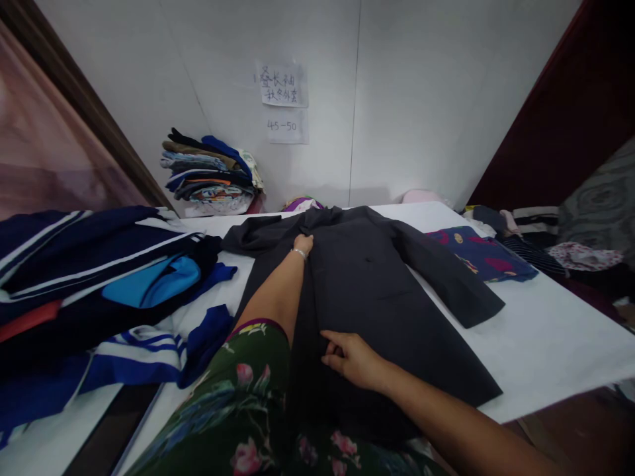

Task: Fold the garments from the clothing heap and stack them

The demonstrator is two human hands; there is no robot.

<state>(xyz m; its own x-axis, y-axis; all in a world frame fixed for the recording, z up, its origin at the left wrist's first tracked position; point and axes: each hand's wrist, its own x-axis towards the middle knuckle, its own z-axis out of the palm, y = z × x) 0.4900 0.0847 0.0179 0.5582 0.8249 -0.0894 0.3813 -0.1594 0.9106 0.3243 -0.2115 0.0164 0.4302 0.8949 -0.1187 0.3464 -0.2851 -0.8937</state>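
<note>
A dark grey long-sleeved coat point(367, 284) lies spread on the white table point(526, 350), collar toward the wall and one sleeve stretched out to the right. Its other sleeve is bunched at the upper left. My left hand point(303, 244), with a bracelet at the wrist, is closed on the coat's front edge just below the collar. Lower along that edge, my right hand point(354, 359) touches the cloth, its thumb and forefinger apart and the other fingers partly curled. My left forearm and floral sleeve hide part of the coat's left side.
Navy and blue garments with white stripes point(99, 258) are heaped at left. A stack of folded clothes point(213, 172) stands by the wall. A folded patterned garment point(481, 254) lies at right, with more clothes point(585, 258) beyond. Paper signs point(282, 86) hang on the wall.
</note>
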